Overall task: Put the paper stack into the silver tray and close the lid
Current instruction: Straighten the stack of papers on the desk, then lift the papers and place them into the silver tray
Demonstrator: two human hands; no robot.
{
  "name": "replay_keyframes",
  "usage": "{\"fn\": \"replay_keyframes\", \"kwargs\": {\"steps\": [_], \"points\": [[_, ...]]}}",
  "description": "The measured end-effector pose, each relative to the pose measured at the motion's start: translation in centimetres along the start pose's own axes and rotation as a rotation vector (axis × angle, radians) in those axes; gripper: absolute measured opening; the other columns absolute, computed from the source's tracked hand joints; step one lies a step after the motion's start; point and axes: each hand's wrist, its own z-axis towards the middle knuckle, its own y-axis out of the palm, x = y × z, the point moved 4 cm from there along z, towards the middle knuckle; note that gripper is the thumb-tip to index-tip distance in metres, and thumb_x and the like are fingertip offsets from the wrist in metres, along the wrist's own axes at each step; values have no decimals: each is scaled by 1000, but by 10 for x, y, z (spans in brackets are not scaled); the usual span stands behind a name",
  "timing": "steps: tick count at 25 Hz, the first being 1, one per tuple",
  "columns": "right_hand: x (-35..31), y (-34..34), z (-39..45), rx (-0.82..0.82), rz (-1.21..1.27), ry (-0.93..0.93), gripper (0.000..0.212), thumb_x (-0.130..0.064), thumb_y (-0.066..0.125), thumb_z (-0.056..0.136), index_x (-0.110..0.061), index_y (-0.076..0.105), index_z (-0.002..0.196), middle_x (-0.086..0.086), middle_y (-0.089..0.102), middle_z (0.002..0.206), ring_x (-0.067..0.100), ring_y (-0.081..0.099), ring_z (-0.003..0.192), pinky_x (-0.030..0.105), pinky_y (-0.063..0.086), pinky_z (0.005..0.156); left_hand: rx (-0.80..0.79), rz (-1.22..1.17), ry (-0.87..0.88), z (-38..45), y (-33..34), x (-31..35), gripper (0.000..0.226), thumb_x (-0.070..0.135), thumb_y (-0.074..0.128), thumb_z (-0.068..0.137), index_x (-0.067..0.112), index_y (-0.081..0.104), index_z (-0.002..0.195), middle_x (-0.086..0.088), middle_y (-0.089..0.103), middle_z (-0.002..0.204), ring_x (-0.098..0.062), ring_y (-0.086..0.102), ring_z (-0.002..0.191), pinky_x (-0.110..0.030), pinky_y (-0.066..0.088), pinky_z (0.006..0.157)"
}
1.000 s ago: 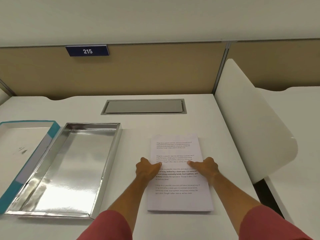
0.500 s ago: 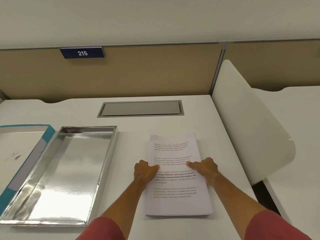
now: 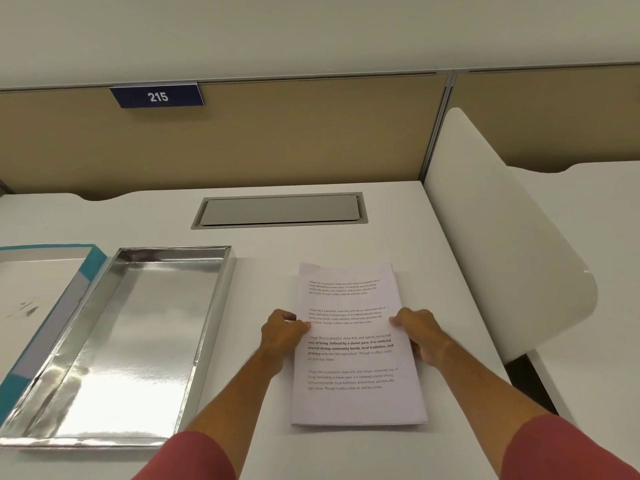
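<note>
Paper stack, hands gripping both edges

White table, grey cable hatch set flush near its far edge. On it, left to right: teal-edged lid lying inside-up, silver tray just beside it, and the printed paper stack well apart to the right, under my hands.

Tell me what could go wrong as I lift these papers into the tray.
The paper stack is pinched only at its side edges by the left hand and right hand, so loose sheets may sag or fan out. The silver tray has raised walls that a drooping edge could catch.
</note>
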Motion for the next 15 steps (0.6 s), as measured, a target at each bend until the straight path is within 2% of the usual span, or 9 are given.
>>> {"fn": "replay_keyframes", "kwargs": {"steps": [2, 5, 6, 10, 15], "points": [[2, 0, 2, 6, -8, -9, 10, -9, 58, 83, 0, 63, 84, 18, 73, 89, 32, 69, 76, 42, 56, 77, -28, -31, -34, 4, 0, -2, 42, 15, 73, 80, 10, 55, 118, -10, 65, 117, -30, 66, 105, -44, 54, 94], [-1, 1, 0, 32, -40, -63, 9, -9, 60, 85, -6, 58, 76, 16, 70, 87, 28, 65, 71, 38, 54, 71, -74, -59, 5, 3, 0, 2, 16, 9, 70, 83, 9, 68, 98, -11, 74, 107, -28, 72, 93, -47, 57, 90], [-4, 1, -3, 33, -41, -88, 8, -10, 60, 86, -6, 59, 79, 14, 70, 87, 27, 65, 72, 36, 54, 67, -79, -65, 30, 1, -1, 6, 11, 9, 69, 84, 12, 68, 94, -10, 75, 104, -27, 73, 90, -47, 58, 89], [-34, -9, -23, 24, 0, -283, 10, -11, 59, 91, -7, 64, 98, 9, 71, 97, 25, 68, 85, 28, 51, 60, -72, -94, 182, -14, -13, 38, 22, 10, 67, 86, 11, 61, 108, -11, 73, 100, -26, 73, 90, -49, 59, 85], [-78, -23, -61, -23, 43, -590, 8, -7, 58, 93, -11, 58, 100, 8, 69, 101, 22, 68, 90, 21, 53, 59, -69, -92, 473, -42, -35, 83, 20, 9, 67, 86, 16, 59, 102, -7, 73, 99, -25, 72, 93, -39, 61, 77]]}}
